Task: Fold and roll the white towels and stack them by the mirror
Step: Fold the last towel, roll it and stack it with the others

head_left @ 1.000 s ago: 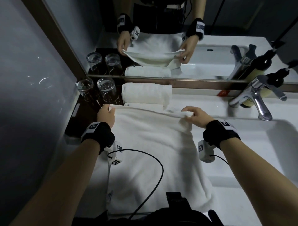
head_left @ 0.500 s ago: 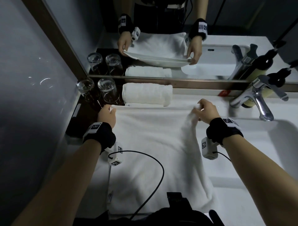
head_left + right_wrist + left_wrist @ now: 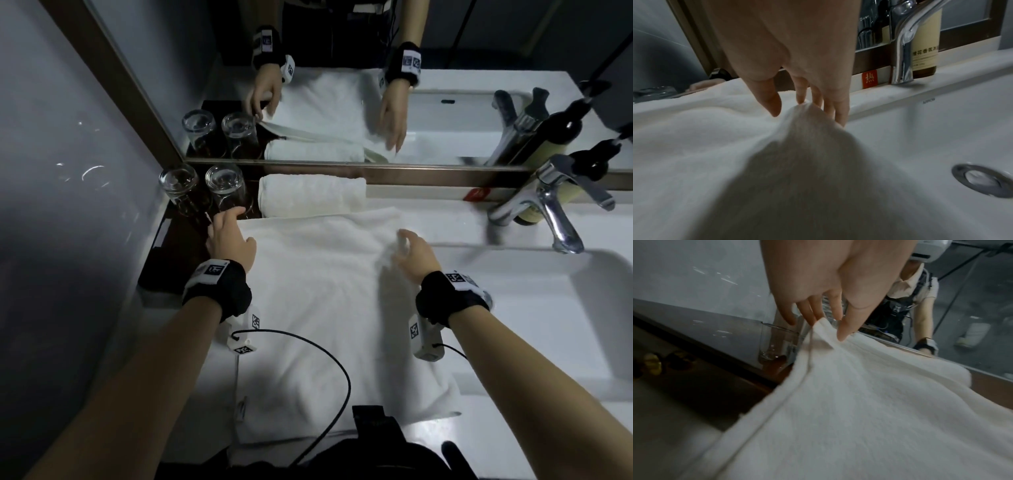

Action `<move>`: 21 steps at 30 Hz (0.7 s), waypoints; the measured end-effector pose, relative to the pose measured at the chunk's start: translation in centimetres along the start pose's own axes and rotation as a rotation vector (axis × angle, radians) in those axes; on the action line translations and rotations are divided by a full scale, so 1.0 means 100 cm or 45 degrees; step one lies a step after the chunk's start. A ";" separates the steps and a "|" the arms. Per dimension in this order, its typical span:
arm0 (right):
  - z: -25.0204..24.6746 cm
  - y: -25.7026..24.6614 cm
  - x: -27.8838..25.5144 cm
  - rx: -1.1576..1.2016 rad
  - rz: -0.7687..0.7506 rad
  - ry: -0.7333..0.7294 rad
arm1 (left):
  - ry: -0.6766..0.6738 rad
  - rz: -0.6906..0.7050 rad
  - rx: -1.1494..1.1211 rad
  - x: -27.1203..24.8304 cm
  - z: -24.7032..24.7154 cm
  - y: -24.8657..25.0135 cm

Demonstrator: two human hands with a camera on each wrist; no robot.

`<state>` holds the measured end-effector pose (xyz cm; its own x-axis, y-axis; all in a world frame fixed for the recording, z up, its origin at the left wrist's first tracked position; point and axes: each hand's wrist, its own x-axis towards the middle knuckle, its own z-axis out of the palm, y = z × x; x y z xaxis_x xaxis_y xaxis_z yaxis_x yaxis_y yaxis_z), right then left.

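A white towel (image 3: 325, 308) lies spread flat on the counter in front of me, reaching from the near edge almost to the mirror (image 3: 342, 102). My left hand (image 3: 229, 233) is at its far left corner; in the left wrist view (image 3: 824, 326) the fingers are straight and the corner (image 3: 823, 324) touches them. My right hand (image 3: 411, 250) hovers over the far right part with straight fingers, and a raised ridge of towel (image 3: 807, 123) brushes the fingertips (image 3: 801, 99), the thumb apart. One rolled white towel (image 3: 311, 195) lies against the mirror, just beyond the flat one.
Two upturned glasses (image 3: 224, 185) stand on a dark tray (image 3: 178, 246) at the left, close to my left fingers. A chrome faucet (image 3: 548, 212), a pump bottle (image 3: 925, 53) and the sink basin (image 3: 565, 325) are to the right. A grey wall closes the left side.
Both hands pinched the towel's far edge, pulled it taut toward the mirror, then lowered it. The fingers have straightened, and the right hand has drawn back a little.
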<state>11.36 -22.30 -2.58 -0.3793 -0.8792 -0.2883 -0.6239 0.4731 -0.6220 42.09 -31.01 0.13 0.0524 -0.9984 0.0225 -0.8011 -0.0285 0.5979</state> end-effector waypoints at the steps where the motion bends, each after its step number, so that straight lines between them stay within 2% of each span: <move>1: 0.002 0.002 -0.005 -0.015 0.016 0.006 | 0.000 0.054 0.046 -0.005 0.002 0.004; 3: 0.004 0.008 -0.016 -0.017 0.124 0.000 | -0.010 0.204 0.106 -0.017 0.007 0.012; 6: 0.002 0.022 -0.037 -0.094 0.300 -0.162 | -0.020 0.402 0.230 -0.035 0.015 0.023; 8: 0.002 0.032 -0.055 -0.161 0.334 -0.244 | -0.078 0.480 0.261 -0.047 0.020 0.028; 11: 0.002 0.045 -0.080 -0.144 0.338 -0.219 | -0.222 0.582 0.224 -0.066 0.030 0.030; 16: 0.000 0.058 -0.114 -0.054 0.355 -0.201 | -0.551 0.704 0.161 -0.100 0.048 0.033; 21: -0.002 0.075 -0.143 -0.118 0.382 -0.274 | -0.846 0.653 0.071 -0.133 0.064 0.031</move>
<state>11.96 -6.18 -2.97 -0.4086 -0.6879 -0.5998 -0.5698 0.7056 -0.4212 35.04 -18.15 -3.45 -0.6745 -0.7090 -0.2060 -0.6588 0.4520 0.6015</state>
